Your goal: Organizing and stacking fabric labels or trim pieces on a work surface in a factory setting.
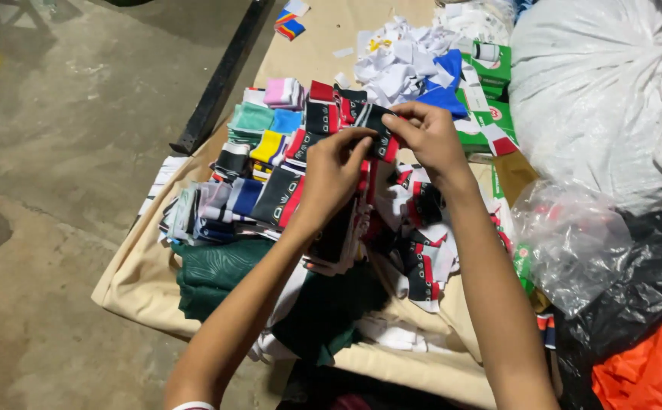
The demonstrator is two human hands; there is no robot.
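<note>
Nearest, two bare forearms reaching over beige cloth (129, 281). Left hand (333, 171) and right hand (429, 137) both pinching one black-and-red sock (380, 129), held above heaped multicoloured socks (270, 167). Right: clear plastic bag (574, 243), green cartons (490, 91).

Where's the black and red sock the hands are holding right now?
The black and red sock sits upper centre, pinched between left hand and right hand, above the sock pile.

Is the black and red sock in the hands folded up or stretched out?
Stretched out. The left hand and right hand pinch the black and red sock at opposite ends, holding it flat above the sock pile.
</note>
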